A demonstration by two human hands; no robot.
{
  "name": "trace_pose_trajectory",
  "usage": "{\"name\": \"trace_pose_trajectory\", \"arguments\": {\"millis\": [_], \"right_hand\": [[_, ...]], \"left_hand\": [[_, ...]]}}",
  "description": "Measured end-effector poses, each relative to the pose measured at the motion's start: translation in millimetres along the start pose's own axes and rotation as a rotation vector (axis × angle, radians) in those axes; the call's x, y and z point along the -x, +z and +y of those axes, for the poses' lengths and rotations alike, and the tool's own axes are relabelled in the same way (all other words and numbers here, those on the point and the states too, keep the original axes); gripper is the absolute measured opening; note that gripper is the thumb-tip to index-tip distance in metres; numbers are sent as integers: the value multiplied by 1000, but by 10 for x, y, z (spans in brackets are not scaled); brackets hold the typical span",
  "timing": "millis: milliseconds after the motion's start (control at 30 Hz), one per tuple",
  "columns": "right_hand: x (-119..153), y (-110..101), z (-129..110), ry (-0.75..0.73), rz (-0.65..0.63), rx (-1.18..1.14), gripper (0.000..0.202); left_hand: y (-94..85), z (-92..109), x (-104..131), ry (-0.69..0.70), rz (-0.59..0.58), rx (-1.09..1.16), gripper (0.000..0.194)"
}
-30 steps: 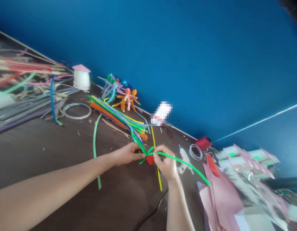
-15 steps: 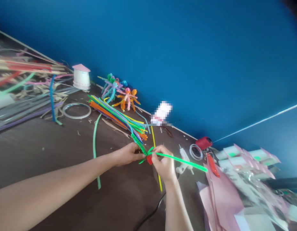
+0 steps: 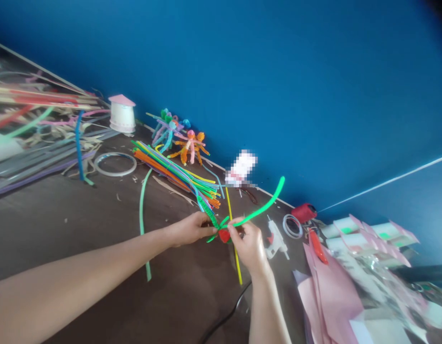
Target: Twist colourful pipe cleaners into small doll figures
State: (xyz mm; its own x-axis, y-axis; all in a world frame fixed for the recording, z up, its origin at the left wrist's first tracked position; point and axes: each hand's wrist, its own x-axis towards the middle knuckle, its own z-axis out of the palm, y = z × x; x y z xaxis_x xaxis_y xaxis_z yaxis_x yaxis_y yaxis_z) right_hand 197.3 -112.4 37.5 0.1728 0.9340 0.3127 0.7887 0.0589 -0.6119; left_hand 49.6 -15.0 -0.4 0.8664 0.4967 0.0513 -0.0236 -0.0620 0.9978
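Both hands meet over the dark table at a small pipe cleaner figure [image 3: 208, 210], whose green wound limb points up and left. A red round part [image 3: 224, 234] shows at its lower end. My left hand [image 3: 194, 229] pinches the figure from the left, fingers closed. With thumb and forefinger, my right hand [image 3: 246, 238] grips a bright green pipe cleaner [image 3: 264, 209] near where it joins the figure; its free end curves up to the right. Just beyond lies a bundle of coloured pipe cleaners [image 3: 177, 172]. A yellow pipe cleaner [image 3: 238, 267] passes under my right hand.
Finished-looking pipe cleaner figures [image 3: 191, 143] stand along the blue wall, beside a white cup with a pink roof [image 3: 122, 114]. A glue gun [image 3: 277, 241], tape rolls [image 3: 292, 226], red-handled scissors [image 3: 318, 246] and pink sheets [image 3: 335, 286] lie right. Sticks and strips [image 3: 45, 98] crowd the left.
My right hand has turned, swinging the green pipe cleaner's free end from low right to up right, and the strip now bends. My left hand stays in place on the figure.
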Motion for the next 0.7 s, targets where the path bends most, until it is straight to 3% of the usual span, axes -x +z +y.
{"name": "trace_pose_trajectory", "arguments": {"millis": [300,700], "right_hand": [[4,-3,-23,-22,-22,22,15],[14,41,-38,10,-13,77,16]], "left_hand": [[-5,-77,-20,57,-56,-12,26],[5,-80,-24,50,-7,-56,26]]}}
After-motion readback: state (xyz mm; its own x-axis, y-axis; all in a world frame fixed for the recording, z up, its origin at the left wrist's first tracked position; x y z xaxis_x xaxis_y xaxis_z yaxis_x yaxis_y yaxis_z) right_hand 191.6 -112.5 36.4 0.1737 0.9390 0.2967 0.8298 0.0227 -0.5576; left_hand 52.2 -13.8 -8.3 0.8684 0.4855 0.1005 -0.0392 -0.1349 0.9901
